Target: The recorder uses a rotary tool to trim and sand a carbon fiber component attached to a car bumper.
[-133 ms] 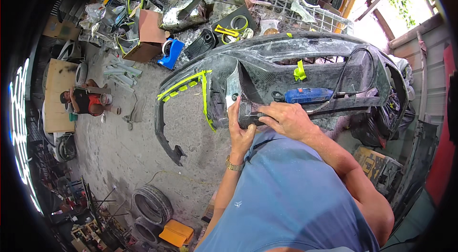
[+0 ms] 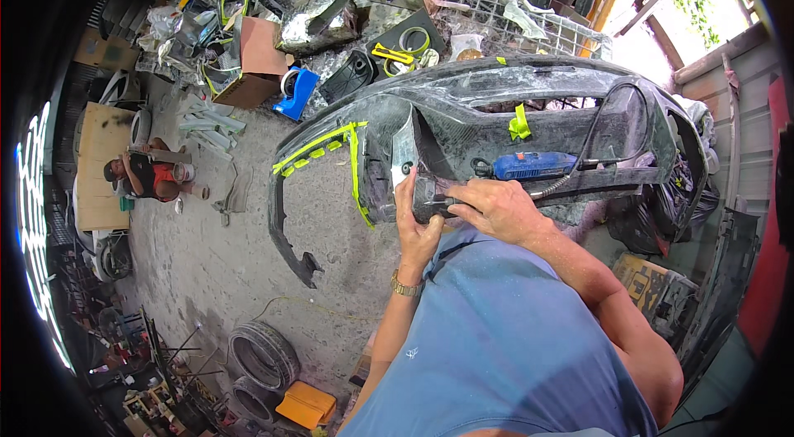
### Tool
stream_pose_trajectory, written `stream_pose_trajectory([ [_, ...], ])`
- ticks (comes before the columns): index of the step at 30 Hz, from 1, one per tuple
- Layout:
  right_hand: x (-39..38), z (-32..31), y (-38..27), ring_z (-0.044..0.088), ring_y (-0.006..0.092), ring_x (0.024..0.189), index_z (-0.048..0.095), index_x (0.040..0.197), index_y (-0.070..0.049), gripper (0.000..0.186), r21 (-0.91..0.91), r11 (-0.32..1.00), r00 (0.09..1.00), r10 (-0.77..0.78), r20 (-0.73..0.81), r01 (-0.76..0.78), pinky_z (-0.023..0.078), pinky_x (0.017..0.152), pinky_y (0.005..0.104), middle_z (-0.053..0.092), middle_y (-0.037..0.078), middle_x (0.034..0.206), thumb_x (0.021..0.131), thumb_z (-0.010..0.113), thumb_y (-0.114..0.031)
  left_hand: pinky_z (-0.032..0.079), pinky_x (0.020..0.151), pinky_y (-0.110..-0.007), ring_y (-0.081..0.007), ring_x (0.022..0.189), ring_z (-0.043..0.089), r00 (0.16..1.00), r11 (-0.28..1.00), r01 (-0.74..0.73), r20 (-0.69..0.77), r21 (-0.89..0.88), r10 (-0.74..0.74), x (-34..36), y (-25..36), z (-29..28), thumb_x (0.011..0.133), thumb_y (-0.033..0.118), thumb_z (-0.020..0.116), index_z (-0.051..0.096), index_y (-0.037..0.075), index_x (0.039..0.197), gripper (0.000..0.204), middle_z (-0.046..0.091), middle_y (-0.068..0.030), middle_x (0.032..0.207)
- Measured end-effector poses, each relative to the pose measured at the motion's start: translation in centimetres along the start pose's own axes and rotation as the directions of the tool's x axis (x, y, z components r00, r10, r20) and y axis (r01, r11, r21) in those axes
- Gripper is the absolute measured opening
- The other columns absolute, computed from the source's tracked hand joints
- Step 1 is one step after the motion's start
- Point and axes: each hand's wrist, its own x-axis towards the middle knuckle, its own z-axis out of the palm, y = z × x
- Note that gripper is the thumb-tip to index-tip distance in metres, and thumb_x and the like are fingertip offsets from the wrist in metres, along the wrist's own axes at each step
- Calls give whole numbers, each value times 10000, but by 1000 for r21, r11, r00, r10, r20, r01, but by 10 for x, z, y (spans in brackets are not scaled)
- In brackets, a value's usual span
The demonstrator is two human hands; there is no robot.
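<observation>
A large dusty dark bumper-like shell [image 2: 529,85] with yellow-green tape [image 2: 356,172] lies before me. My left hand [image 2: 413,230] is closed on a curved grey-and-white part [image 2: 418,148] with a dark hole. My right hand [image 2: 504,210] is closed just right of it on a slim metallic handpiece [image 2: 447,193], at the end of a flexible shaft [image 2: 546,191]; my fingers partly hide it, and its tip touches or nearly touches the part. A blue rotary tool [image 2: 533,164] lies on the shell above my right hand, its cable looping upward.
A bench [image 2: 385,19] beyond holds tape rolls, boxes, a blue dispenser [image 2: 295,94] and clutter. A person [image 2: 149,176] crouches at left beside wooden boards [image 2: 103,148]. Tyres [image 2: 263,367] and an orange mat [image 2: 306,404] lie at lower left. Black bags [image 2: 653,214] are at right.
</observation>
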Motion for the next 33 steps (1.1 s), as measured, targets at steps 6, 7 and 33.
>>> stream_pose_trajectory([
  [6, -1, 1, 0, 658, 271, 740, 654, 1088, -107, 284, 4, 1000, 1000, 10, 11, -10, 528, 612, 395, 628, 73, 794, 905, 642, -324, 312, 1115, -396, -302, 1264, 446, 1000, 1000, -3, -2, 7, 3, -1, 0, -1, 637, -1, 556, 417, 1, 1433, 808, 472, -161, 1312],
  [7, -1, 1, 0, 658, 274, 736, 655, 1089, -107, 285, 14, 1000, 1000, 2, 5, -3, 528, 612, 396, 628, 73, 794, 905, 642, -325, 314, 1114, -394, -301, 1259, 448, 1000, 1000, -4, -3, 11, 4, 0, 1, -1, 637, -3, 555, 417, 1, 1433, 809, 475, -160, 1307],
  [33, 4, 7, 1, 656, 298, 731, 662, 1073, -85, 274, 112, 994, 998, 17, -67, -10, 517, 609, 401, 637, 94, 806, 904, 654, -301, 362, 1078, -365, -242, 1213, 474, 999, 996, 34, -33, -81, -37, 1, 0, -3, 649, -47, 528, 416, 6, 1429, 790, 470, -128, 1305],
])
